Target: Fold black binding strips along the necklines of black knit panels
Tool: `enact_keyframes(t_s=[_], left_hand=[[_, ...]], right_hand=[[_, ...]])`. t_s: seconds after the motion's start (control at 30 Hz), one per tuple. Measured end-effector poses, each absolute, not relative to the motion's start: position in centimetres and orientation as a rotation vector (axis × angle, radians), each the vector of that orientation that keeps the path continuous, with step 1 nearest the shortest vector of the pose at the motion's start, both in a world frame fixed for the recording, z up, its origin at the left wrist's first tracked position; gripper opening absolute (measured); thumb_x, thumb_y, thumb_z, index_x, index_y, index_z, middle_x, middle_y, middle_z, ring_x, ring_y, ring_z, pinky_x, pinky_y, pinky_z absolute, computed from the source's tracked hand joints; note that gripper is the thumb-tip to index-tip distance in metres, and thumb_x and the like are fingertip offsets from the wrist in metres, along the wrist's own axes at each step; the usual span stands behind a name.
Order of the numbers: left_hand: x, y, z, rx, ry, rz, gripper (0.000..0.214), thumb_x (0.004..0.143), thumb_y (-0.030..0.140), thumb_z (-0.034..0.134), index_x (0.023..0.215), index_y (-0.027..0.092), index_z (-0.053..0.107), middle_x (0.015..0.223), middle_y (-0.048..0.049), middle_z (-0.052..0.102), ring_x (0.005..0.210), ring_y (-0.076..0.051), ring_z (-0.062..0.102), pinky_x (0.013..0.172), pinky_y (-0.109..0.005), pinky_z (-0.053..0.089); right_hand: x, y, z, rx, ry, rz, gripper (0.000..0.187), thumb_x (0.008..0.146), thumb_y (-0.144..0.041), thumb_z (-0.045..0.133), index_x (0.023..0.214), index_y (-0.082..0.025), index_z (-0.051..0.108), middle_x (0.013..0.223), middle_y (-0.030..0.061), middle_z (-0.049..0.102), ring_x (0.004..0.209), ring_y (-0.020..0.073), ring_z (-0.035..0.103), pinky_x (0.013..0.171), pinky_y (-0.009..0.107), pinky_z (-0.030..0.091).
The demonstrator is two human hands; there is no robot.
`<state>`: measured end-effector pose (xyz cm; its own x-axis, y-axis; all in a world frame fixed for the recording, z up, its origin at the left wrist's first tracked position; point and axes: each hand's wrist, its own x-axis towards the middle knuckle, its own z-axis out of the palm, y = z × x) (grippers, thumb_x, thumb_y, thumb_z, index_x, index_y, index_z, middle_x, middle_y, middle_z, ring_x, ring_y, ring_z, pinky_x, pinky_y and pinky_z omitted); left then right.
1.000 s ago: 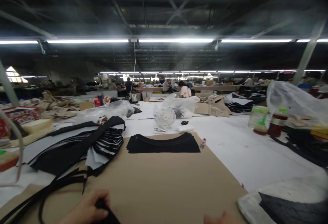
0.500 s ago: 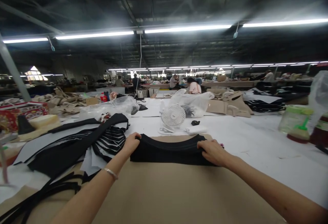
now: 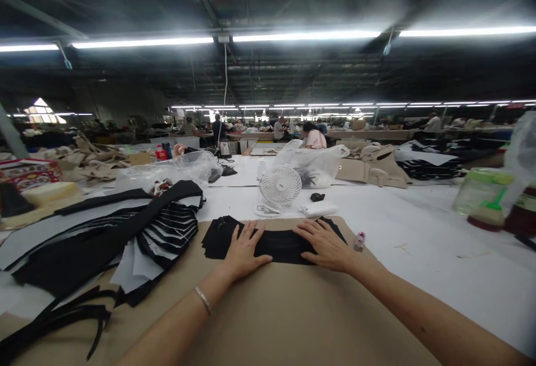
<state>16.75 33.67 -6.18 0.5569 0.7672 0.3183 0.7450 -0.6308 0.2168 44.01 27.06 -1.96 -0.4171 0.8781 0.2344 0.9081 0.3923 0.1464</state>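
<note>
A stack of curved black fabric pieces [image 3: 285, 243] lies flat on a tan sheet [image 3: 293, 310] in front of me. My left hand [image 3: 247, 249] rests on the stack's left part with its fingers spread. On the right part lies my right hand [image 3: 324, 244], its fingers also stretched out and apart. Both palms hide some of the fabric. Just right of my right hand sits a small pink-and-clear item [image 3: 359, 241], too small to name.
Beyond the stack stands a white fan [image 3: 280, 186] beside a small black bundle [image 3: 317, 197]. Layered black and white cut pieces [image 3: 167, 232] lie to the left, near black strips [image 3: 84, 313]. A green-lidded jar [image 3: 481, 193] is at right. People [image 3: 314, 137] sit farther back.
Both hands let go of the stack's ends and moved inward, and now lie flat on top. The black stack, held raised before, is now down on the tan sheet.
</note>
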Motion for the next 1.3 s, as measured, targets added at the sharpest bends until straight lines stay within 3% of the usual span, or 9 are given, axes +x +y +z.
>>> enact_keyframes(t_s=[0.1,0.23,0.37,0.53,0.63,0.73,0.87,1.07,1.3], left_hand=[[17.7,34.0,-7.2,2.764,1.301,0.551,0.074,0.083,0.065,0.050,0.144,0.027,0.035,0.149,-0.0109,0.040,0.141,-0.030,0.028,0.115,-0.056,0.010],[18.0,34.9,-7.8,2.804,1.360,0.555,0.062,0.090,0.061,0.040,0.141,0.027,0.040,0.142,-0.0094,0.049,0.137,-0.027,0.036,0.115,-0.056,0.011],[18.1,34.5,-7.9,2.840,1.354,0.559,0.058,0.092,0.060,0.036,0.139,0.029,0.043,0.145,-0.0071,0.046,0.137,-0.027,0.036,0.114,-0.056,0.012],[17.8,34.1,-8.7,2.840,1.277,0.684,0.064,0.095,0.054,0.018,0.140,0.015,0.042,0.151,-0.0182,0.034,0.140,-0.035,0.028,0.109,-0.065,0.007],[17.7,34.2,-9.8,2.947,1.407,0.910,0.070,0.094,0.058,0.007,0.135,0.017,0.046,0.139,-0.0124,0.050,0.130,-0.027,0.045,0.108,-0.055,0.026],[17.7,32.2,-10.1,2.962,1.297,0.988,0.071,0.092,0.059,0.009,0.124,0.015,0.055,0.124,-0.0109,0.061,0.116,-0.025,0.056,0.102,-0.048,0.039],[19.7,26.8,-9.0,2.875,0.869,0.962,0.051,0.091,0.053,0.028,0.105,0.021,0.065,0.114,-0.0072,0.065,0.100,-0.025,0.064,0.092,-0.044,0.050],[27.1,14.8,-5.5,2.707,0.354,0.941,0.030,0.091,0.039,0.043,0.105,0.026,0.066,0.107,-0.0057,0.069,0.098,-0.021,0.066,0.088,-0.033,0.055],[34.8,-0.2,-2.3,2.610,-0.133,0.618,0.029,0.085,0.010,0.045,0.104,0.023,0.063,0.113,-0.0060,0.066,0.105,-0.021,0.059,0.094,-0.036,0.050]], right_hand=[[43.3,27.6,-2.6,-1.536,-2.589,-0.366,0.064,0.081,-0.047,0.061,0.139,-0.025,0.043,0.139,0.0078,0.048,0.129,0.0276,0.037,0.110,0.047,0.016],[43.0,28.5,-2.9,-1.479,-2.589,-0.386,0.045,0.088,-0.034,0.057,0.131,-0.023,0.051,0.126,0.0090,0.058,0.121,0.0248,0.046,0.110,0.047,0.018],[42.6,27.2,-2.7,-1.502,-2.566,-0.397,0.039,0.092,-0.021,0.050,0.131,-0.021,0.050,0.127,0.0108,0.057,0.122,0.0248,0.045,0.108,0.051,0.021],[42.7,22.1,-1.3,-1.648,-2.551,-0.330,0.046,0.092,-0.013,0.044,0.137,-0.020,0.042,0.142,0.0107,0.043,0.132,0.0243,0.031,0.110,0.053,0.017],[44.5,17.7,0.5,-1.731,-2.582,-0.200,0.041,0.092,-0.016,0.048,0.132,-0.020,0.048,0.138,0.0090,0.047,0.127,0.0226,0.039,0.107,0.044,0.027],[47.3,10.8,3.4,-1.847,-2.577,-0.036,0.030,0.091,-0.022,0.053,0.121,-0.020,0.058,0.121,0.0063,0.059,0.104,0.0186,0.056,0.090,0.031,0.042],[50.9,-0.6,7.1,-2.089,-2.426,0.046,0.021,0.092,-0.021,0.051,0.108,-0.020,0.064,0.101,0.0040,0.066,0.087,0.0169,0.062,0.077,0.028,0.044],[51.7,-14.0,8.5,-2.404,-2.066,-0.049,0.023,0.087,-0.032,0.059,0.108,-0.022,0.062,0.100,0.0061,0.063,0.090,0.0230,0.059,0.079,0.035,0.042],[50.1,-17.5,4.0,-2.473,-1.748,-0.272,0.041,0.078,-0.028,0.063,0.118,-0.021,0.057,0.120,0.0097,0.056,0.110,0.0285,0.048,0.094,0.045,0.033]])
